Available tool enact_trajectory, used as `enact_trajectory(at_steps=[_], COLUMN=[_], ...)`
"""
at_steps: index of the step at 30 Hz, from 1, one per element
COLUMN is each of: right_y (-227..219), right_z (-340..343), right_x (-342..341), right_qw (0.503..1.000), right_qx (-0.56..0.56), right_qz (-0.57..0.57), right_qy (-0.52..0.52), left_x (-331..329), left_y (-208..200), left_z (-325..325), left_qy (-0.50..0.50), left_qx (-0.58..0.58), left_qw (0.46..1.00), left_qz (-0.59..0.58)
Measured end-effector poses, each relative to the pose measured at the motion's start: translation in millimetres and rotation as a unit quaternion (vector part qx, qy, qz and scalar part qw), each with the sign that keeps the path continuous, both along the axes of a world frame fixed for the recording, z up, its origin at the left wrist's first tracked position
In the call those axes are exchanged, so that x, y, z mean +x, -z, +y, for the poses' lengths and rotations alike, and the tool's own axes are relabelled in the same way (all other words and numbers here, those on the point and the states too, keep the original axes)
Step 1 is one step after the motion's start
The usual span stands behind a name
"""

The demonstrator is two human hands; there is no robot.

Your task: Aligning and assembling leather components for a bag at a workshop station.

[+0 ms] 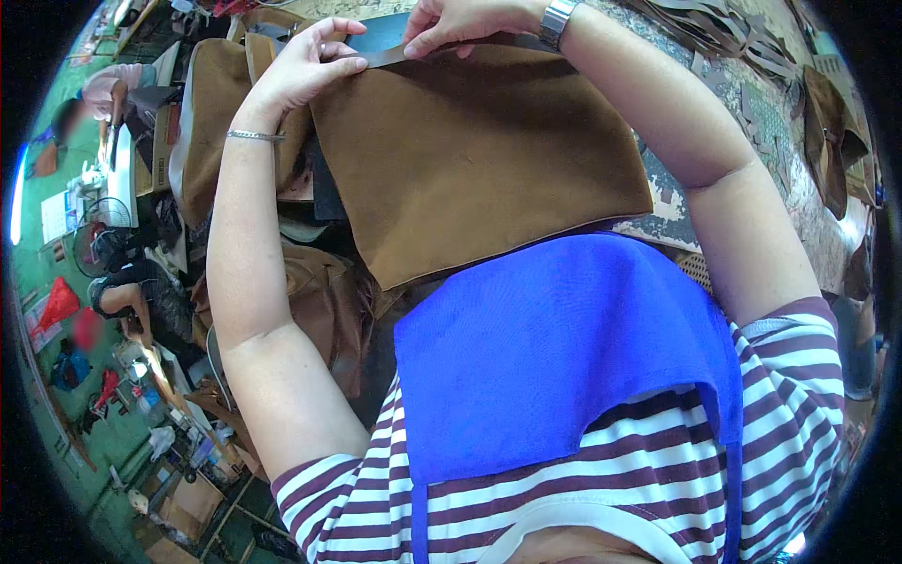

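A large brown suede-like panel (479, 155) lies in front of me, its near edge hanging toward my blue apron. At its far edge is a narrow grey-brown strip (387, 56). My right hand (465, 23), with a metal watch on the wrist, pinches the strip between thumb and fingers. My left hand (315, 61) is at the panel's far left corner, fingers apart, thumb tip beside the strip's left end. Behind the strip, a dark teal sheet (383, 36) partly shows. Part of the right hand is cut off by the upper picture edge.
More brown pieces (211, 132) are piled to the left, and a brown bag-like piece (315, 301) sits below them. The worn tabletop (672, 202) carries scraps and dark strips (719, 33) at the far right. Other people, a fan (99, 246) and cluttered benches are farther left.
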State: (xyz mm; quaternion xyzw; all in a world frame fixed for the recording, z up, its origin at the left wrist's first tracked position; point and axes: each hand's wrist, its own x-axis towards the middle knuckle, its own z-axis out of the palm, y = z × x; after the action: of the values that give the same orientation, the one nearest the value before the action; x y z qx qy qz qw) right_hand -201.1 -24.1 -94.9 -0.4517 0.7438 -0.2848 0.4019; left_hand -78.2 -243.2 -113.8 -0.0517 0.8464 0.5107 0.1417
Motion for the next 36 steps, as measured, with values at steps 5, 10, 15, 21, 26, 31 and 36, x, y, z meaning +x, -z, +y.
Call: enact_trajectory(at_steps=[5, 10, 15, 21, 26, 31, 36], right_y=[19.3, 27.8, 25.5, 37.2, 36.7, 35.4, 20.4], right_z=[-2.9, -7.2, -2.6, -7.0, -9.5, -7.5, 5.8], right_x=[-3.2, -6.3, -5.0, -8.5, -4.0, -5.5, -1.2], right_qw=[0.998, 0.997, 0.997, 0.995, 0.994, 0.99, 0.999], right_qx=[-0.057, -0.068, -0.068, -0.075, -0.081, -0.083, -0.034], right_qz=[0.011, 0.025, 0.018, 0.048, 0.058, 0.101, -0.032], right_qy=[-0.008, -0.028, -0.038, -0.038, -0.05, -0.059, -0.018], left_x=[2.4, 3.3, 4.6, 2.2, 0.6, -13.3, -14.2], left_y=[-2.0, -2.2, -0.7, -0.5, 3.8, -3.1, 8.9], left_z=[-0.6, -0.2, 0.9, 0.2, -9.5, 31.7, 23.6], left_qy=[-0.022, -0.026, -0.025, -0.015, -0.007, 0.05, 0.031], left_qx=[0.029, 0.03, 0.035, 0.024, -0.025, -0.095, -0.052], left_qw=[0.999, 0.999, 0.999, 1.0, 1.0, 0.992, 0.998], left_qz=[0.006, 0.01, 0.014, 0.014, -0.002, 0.065, -0.004])
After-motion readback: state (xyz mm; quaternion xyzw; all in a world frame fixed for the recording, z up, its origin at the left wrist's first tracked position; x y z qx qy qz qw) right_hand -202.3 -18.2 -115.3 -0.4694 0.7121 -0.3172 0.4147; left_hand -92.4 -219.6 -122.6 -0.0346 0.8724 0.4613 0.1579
